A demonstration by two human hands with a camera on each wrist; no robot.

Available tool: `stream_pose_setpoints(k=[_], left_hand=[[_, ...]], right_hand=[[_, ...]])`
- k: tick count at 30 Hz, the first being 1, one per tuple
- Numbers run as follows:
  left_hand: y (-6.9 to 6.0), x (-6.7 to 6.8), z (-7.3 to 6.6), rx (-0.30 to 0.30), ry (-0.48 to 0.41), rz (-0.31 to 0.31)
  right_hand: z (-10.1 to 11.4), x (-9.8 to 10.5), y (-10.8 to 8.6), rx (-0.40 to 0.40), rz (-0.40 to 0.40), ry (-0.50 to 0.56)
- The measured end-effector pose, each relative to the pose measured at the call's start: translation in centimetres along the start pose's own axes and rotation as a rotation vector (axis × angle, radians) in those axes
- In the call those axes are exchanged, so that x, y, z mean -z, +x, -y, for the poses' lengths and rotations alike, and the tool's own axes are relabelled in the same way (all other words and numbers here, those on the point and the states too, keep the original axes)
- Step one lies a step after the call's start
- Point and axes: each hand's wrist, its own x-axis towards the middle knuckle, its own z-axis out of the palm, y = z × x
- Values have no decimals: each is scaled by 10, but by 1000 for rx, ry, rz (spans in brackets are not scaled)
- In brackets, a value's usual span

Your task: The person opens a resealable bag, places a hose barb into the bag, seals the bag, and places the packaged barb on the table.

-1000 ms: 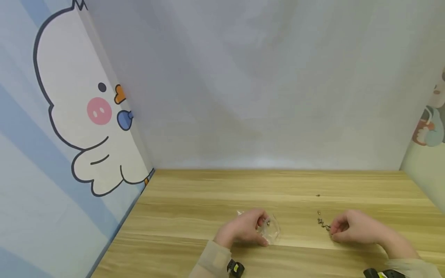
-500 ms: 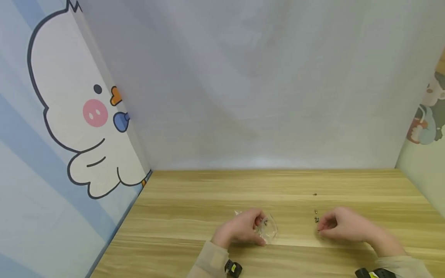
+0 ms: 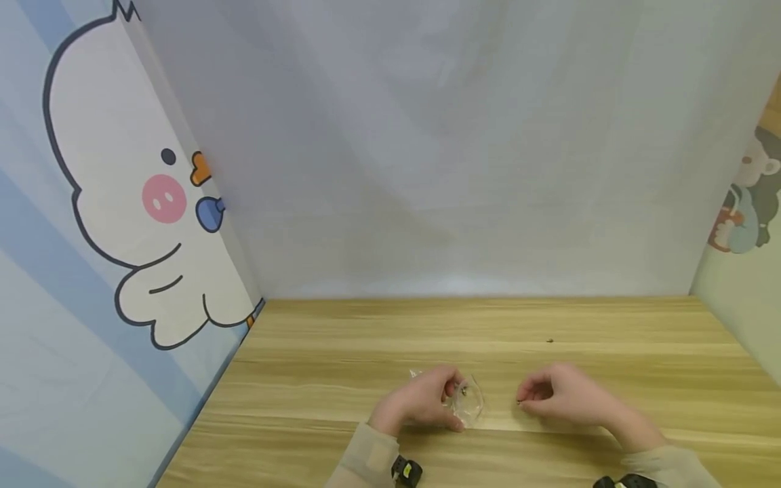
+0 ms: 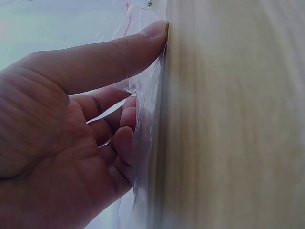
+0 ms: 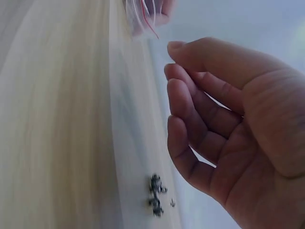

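A clear plastic bag (image 3: pixel 470 405) with a reddish line at its mouth lies on the table, a small metal piece (image 3: pixel 464 391) visible in it. My left hand (image 3: pixel 419 400) grips this bag; in the left wrist view the thumb of the hand (image 4: pixel 71 114) presses on the film (image 4: pixel 144 119), with the fingers curled behind. To the right of the bag, my right hand (image 3: pixel 567 398) pinches a tiny metal part (image 3: pixel 519 402) between thumb and fingertip. Several small dark metal pieces (image 5: pixel 155 193) lie in a cluster below the right hand (image 5: pixel 228 109) in the right wrist view; the hand hides them in the head view.
One single small piece (image 3: pixel 550 341) lies farther back on the wooden table (image 3: pixel 342 339). A pale grey sheet (image 3: pixel 464 169) rises along the table's back edge. Printed cartoon panels stand at the left (image 3: pixel 110 135) and right (image 3: pixel 741 203).
My right hand has moved left from the cluster toward the bag, carrying a tiny piece. The left hand keeps its grip on the bag. The head view has shifted slightly.
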Motion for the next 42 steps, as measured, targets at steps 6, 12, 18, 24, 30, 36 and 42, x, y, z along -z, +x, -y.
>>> stream_pose_setpoints(k=[6,12,18,24,30,36,42], left_hand=[[2,2,1,0,6,-1],[0,3,-1,-14,0,2],[-1,2,-2,-6,2,-1],[-1,1,-1,3,7,-1],[-1,1,-1,-8,4,5],[-2,2,-3,-2,-11,5],[0,1,-2,6,0,3]], right_hand=[[10,-12,16,30,-7,26],[17,-23,28,34,-11,50],[26,-31,38,29,-20,33],[31,-37,45,2,-40,-1],[30,-43,50,3,-80,-16],[28,-46,53,17,-105,-39],[30,-42,53,13,-110,-32]])
